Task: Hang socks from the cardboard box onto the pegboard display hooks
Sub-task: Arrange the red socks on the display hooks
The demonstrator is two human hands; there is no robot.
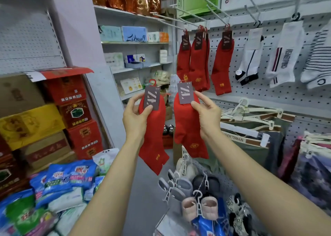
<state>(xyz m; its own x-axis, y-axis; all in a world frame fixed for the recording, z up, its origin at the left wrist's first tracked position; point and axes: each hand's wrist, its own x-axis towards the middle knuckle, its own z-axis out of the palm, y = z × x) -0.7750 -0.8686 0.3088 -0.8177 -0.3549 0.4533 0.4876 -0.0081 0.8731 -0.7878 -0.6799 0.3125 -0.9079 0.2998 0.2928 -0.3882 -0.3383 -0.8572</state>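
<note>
1. The left hand (135,117) has its grip closed on a pair of red socks (154,133), thumb and fingers pinching the grey card label (151,97) at the top; the socks hang down below the grip, toe end lowest.
2. The right hand (207,114) pinches a second pair of red socks (189,128) by its own grey label (185,93), thumb on the card's lower right corner, forefinger stretched along its edge. This pair also hangs below the grip.
3. The two pairs are held side by side, just apart, at about the same height.
4. Up and beyond the right grip, the pegboard (250,92) carries hooks (215,8) with matching hung red socks (198,60), and white socks (283,57) further right.
5. Left of the left grip stand stacked cartons (75,110).
</note>
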